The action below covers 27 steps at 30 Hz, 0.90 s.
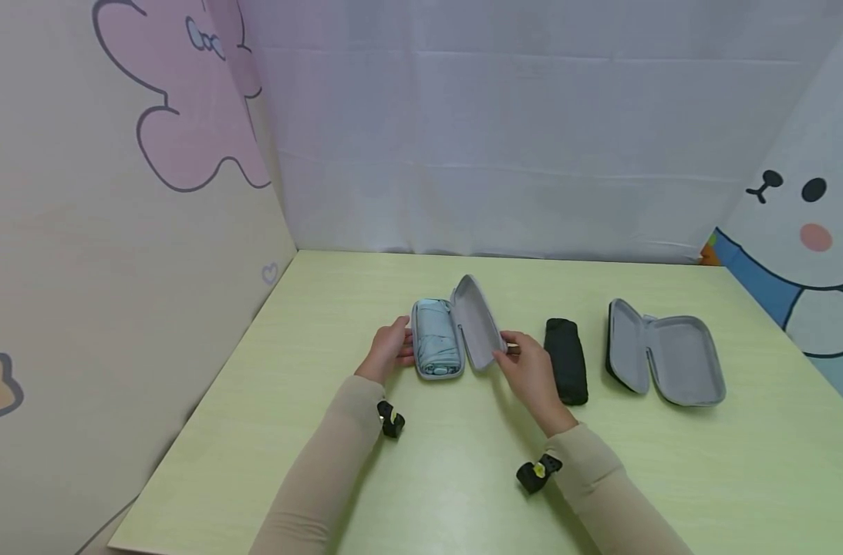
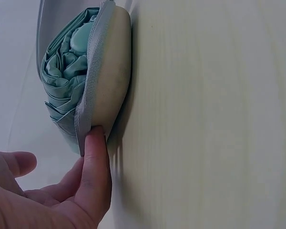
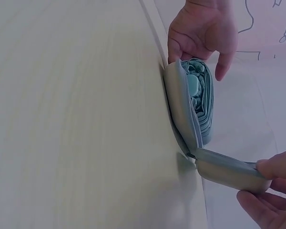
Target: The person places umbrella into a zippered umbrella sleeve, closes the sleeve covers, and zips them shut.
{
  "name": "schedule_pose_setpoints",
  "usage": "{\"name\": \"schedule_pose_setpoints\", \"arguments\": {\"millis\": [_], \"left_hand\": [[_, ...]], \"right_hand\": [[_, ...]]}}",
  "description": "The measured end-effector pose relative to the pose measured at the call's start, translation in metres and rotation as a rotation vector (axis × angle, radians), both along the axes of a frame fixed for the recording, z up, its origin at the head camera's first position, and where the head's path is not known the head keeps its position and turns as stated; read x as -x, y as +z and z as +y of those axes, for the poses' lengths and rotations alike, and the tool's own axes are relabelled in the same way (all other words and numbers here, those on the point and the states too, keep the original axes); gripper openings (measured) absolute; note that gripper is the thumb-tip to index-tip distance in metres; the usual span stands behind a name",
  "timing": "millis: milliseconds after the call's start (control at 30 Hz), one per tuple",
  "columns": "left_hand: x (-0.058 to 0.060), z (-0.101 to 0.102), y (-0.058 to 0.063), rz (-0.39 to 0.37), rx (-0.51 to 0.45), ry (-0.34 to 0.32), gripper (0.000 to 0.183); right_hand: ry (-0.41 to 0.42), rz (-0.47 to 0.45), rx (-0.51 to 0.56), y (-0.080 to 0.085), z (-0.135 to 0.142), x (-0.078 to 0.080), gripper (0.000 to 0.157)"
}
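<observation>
A grey hard case (image 1: 440, 377) lies open on the table, with a teal folded umbrella (image 1: 436, 335) in its left half. In the left wrist view, the umbrella's pale knob (image 2: 81, 38) shows among the tight fabric folds. My left hand (image 1: 388, 350) is at the case's left side, its extended fingers touching the outer wall. The thumb stands away from it. My right hand (image 1: 532, 375) pinches the outer edge of the raised lid (image 1: 478, 324) between thumb and fingers. The lid tilts up from the hinge; its beige outside (image 3: 229, 175) shows in the right wrist view.
Right of my right hand lies a black folded umbrella (image 1: 565, 362). Farther right, a second grey case (image 1: 686, 361) lies open with its grey lining showing. A white curtain (image 1: 504, 154) hangs behind the pale table (image 1: 254, 455), and a wall stands along its left.
</observation>
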<state>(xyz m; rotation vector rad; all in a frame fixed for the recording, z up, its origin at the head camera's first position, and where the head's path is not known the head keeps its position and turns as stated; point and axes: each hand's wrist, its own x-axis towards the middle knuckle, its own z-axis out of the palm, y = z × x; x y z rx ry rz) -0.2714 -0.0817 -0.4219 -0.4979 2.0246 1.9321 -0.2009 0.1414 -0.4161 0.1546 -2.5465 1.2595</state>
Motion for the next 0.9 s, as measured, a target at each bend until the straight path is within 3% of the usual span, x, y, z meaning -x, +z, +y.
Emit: {"name": "schedule_pose_setpoints", "arguments": {"millis": [900], "left_hand": [[-0.0001, 0.0014, 0.0006, 0.005, -0.030, 0.012, 0.050]], "right_hand": [[0.077, 0.099, -0.089, 0.0070, -0.0099, -0.0009, 0.034]]}}
